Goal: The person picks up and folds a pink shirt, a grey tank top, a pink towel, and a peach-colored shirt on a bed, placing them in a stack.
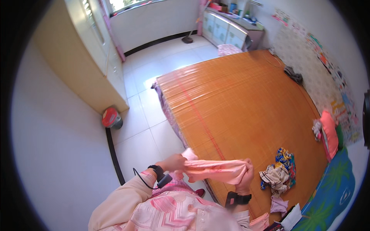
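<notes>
A pink piece of clothing (217, 169) is stretched between my two hands, over the near left edge of the bed. My left hand (174, 162) is closed on its left end, where a paler pink part sticks up above the fingers. My right hand (246, 177) grips the other end, with the fingers wrapped round the cloth. What kind of garment it is I cannot make out. Right of my right hand lies a crumpled pile of clothes (278, 175), one piece cream with dark stripes, another blue and yellow patterned.
An orange-brown mat (239, 104) covers the bed. Small folded clothes (279, 205) lie near its lower right, by a blue-green palm-patterned pillow (331, 196). A coral pillow (328, 131) leans at the wall. A red-lidded bin (111, 117) stands by the wardrobe (83, 50); a cabinet (225, 30) is at the back.
</notes>
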The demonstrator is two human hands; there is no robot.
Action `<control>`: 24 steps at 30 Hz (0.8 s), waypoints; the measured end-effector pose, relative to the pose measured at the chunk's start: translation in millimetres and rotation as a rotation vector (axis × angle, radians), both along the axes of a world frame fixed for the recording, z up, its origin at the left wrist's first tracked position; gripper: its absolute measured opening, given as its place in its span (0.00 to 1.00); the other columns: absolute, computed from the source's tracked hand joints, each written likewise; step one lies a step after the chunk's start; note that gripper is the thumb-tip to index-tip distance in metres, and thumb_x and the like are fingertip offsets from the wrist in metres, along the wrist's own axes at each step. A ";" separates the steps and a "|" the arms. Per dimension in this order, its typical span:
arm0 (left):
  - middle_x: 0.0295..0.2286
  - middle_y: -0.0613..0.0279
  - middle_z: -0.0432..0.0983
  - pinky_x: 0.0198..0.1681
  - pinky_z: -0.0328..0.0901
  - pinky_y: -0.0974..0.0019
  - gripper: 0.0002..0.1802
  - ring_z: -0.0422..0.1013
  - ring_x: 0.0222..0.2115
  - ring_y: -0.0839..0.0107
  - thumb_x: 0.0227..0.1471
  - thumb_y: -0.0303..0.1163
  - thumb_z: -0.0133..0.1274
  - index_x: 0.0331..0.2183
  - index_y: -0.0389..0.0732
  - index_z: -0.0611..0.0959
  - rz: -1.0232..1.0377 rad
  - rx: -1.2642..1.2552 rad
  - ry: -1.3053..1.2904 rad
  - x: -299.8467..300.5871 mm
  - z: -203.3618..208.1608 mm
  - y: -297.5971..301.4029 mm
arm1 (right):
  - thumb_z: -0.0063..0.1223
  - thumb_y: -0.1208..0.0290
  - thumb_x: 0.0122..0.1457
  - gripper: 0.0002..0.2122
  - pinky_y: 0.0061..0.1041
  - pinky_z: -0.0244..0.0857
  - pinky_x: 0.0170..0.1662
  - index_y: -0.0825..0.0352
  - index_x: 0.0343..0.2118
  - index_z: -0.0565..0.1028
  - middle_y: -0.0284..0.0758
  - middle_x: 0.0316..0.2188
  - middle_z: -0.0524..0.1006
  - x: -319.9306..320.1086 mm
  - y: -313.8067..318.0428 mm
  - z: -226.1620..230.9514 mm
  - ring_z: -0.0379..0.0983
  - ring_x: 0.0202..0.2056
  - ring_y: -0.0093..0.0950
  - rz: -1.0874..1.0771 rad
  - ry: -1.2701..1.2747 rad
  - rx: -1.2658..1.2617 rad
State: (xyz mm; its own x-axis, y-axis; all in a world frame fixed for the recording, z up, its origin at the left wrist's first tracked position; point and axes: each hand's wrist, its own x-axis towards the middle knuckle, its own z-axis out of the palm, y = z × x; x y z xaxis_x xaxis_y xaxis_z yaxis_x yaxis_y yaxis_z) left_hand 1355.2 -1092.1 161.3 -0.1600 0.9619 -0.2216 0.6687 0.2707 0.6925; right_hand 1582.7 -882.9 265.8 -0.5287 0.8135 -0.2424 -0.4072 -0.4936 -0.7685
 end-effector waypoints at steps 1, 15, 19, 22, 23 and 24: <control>0.22 0.52 0.72 0.31 0.63 0.57 0.11 0.68 0.27 0.53 0.42 0.37 0.57 0.26 0.40 0.78 0.044 -0.023 0.090 -13.8 -5.4 -22.4 | 0.38 0.71 0.52 0.05 0.22 0.64 0.36 0.63 0.22 0.65 0.33 0.24 0.71 -17.3 -2.4 7.6 0.68 0.28 0.24 0.013 0.036 -0.020; 0.40 0.60 0.71 0.45 0.63 0.69 0.20 0.67 0.40 0.76 0.57 0.42 0.41 0.43 0.35 0.74 0.775 0.793 -1.160 -359.6 104.8 -217.5 | 0.43 0.70 0.60 0.06 0.14 0.59 0.33 0.65 0.29 0.69 0.23 0.26 0.64 -381.9 -41.4 -12.2 0.61 0.29 0.13 -0.028 -0.307 0.579; 0.33 0.67 0.71 0.34 0.63 0.77 0.16 0.67 0.31 0.80 0.58 0.41 0.40 0.37 0.38 0.74 0.773 0.778 -1.171 -453.3 133.2 -200.2 | 0.47 0.70 0.58 0.08 0.13 0.55 0.24 0.67 0.39 0.69 0.24 0.21 0.63 -516.6 -103.9 31.6 0.59 0.23 0.12 0.417 -0.052 0.496; 0.29 0.72 0.68 0.30 0.60 0.81 0.11 0.62 0.27 0.85 0.55 0.34 0.46 0.34 0.36 0.75 0.533 0.761 -0.906 -494.1 184.5 -146.4 | 0.52 0.72 0.56 0.14 0.12 0.54 0.23 0.66 0.46 0.68 0.22 0.17 0.62 -600.6 -143.7 51.9 0.58 0.21 0.12 1.071 -0.225 0.770; 0.29 0.73 0.68 0.30 0.60 0.80 0.09 0.61 0.27 0.85 0.53 0.31 0.48 0.34 0.36 0.76 0.500 0.718 -0.966 -509.1 192.4 -133.3 | 0.53 0.72 0.55 0.15 0.13 0.55 0.24 0.65 0.46 0.69 0.22 0.16 0.63 -625.4 -152.0 50.9 0.58 0.22 0.11 1.266 -0.278 0.847; 0.23 0.72 0.66 0.28 0.60 0.77 0.08 0.61 0.25 0.84 0.50 0.32 0.51 0.28 0.36 0.74 0.628 0.760 -0.736 -534.2 185.8 -121.5 | 0.53 0.72 0.55 0.13 0.14 0.56 0.25 0.66 0.44 0.70 0.22 0.18 0.65 -652.2 -158.2 43.9 0.59 0.23 0.11 1.333 -0.250 0.970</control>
